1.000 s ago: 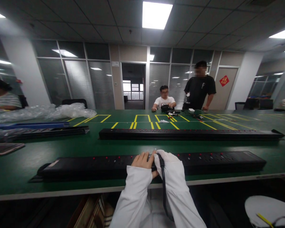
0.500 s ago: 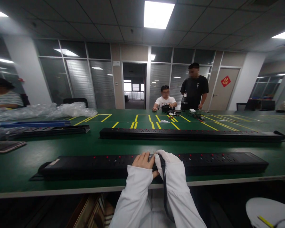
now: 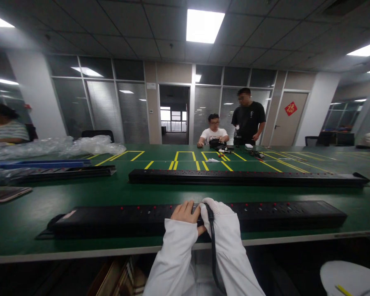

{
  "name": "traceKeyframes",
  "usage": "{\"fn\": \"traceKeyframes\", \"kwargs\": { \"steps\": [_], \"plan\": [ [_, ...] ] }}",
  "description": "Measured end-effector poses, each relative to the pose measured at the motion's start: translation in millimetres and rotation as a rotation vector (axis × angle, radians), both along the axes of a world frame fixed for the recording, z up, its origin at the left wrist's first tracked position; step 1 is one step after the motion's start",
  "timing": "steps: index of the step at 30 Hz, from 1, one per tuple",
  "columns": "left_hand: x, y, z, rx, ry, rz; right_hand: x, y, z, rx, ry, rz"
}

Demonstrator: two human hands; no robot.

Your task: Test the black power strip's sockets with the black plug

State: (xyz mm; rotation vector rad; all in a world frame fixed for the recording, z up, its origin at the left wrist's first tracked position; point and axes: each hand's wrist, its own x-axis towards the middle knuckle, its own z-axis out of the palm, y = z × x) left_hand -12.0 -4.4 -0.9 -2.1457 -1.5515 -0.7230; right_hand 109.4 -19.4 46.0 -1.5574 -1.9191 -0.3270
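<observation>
Power strip (image 3: pixel 111 220), the long black one with little red dots along the top, lies flat along the near edge of the green table (image 3: pixel 24 222), pretty much spanning the whole width in front of the person. Both hands sit on its middle. The left hand (image 3: pixel 186 212) is bare past a white sleeve, fingers curled down onto the top of the strip, resting on it more than grabbing anything. The right hand (image 3: pixel 217 211) is in a white dotted glove and touches the left one; it's closed round a black cable (image 3: pixel 212 246) that runs from the strip's top, over the table edge and down between the sleeves. Where the cable meets the strip is hidden by the hands, so can't say if it's plugged in.

Further back there's a second strip (image 3: pixel 246 178), same kind, lying parallel and well apart from the first. Off to the left a third dark strip (image 3: pixel 64 172) with a blue bar (image 3: pixel 46 163) just behind it, plus a heap of clear plastic wrap (image 3: pixel 89 144) and a flat tablet-like thing (image 3: pixel 6 193) near the left edge.

Yellow boxes (image 3: pixel 185 158) are taped on the table's far half. At the far side one person sits (image 3: pixel 213 132) with small stuff in front of them, another stands (image 3: pixel 249 117) beside. A striped-shirt person (image 3: pixel 6 128) is far left.
</observation>
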Motion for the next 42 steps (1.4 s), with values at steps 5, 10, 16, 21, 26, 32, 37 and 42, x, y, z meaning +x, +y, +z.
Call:
{"fn": "traceKeyframes", "kwargs": {
  "steps": [5, 10, 16, 21, 26, 32, 37, 42],
  "plan": [
    [-0.5, 1.2, -1.1, 0.001, 0.012, 0.004, 0.3, -1.1, -6.6, -0.005, -0.022, -0.013],
    [-0.6, 0.1, -1.1, 0.017, 0.001, 0.002, 0.6, -0.5, -9.7, -0.015, -0.042, -0.033],
    [1.2, 1.0, -1.0, 0.015, 0.007, 0.018, 4.4, 4.6, -4.2, -0.023, -0.054, -0.019],
    [1.9, 3.4, -5.4, 0.082, -0.016, 0.015, 6.3, 4.3, 1.8, 0.007, -0.048, -0.018],
    [2.2, 4.4, -7.2, 0.135, -0.020, 0.009, 6.5, 4.0, 1.9, 0.018, -0.057, -0.020],
    [1.3, 4.3, -6.9, 0.127, -0.028, -0.004, 5.2, 2.9, -4.0, -0.011, -0.075, -0.032],
    [0.8, 5.2, -7.7, 0.119, -0.027, -0.004, 2.4, -2.4, -10.4, -0.004, -0.084, -0.056],
    [2.3, 6.2, -9.3, 0.169, -0.060, -0.009, 0.4, -0.8, -12.2, 0.006, -0.093, -0.057]
  ]
}}
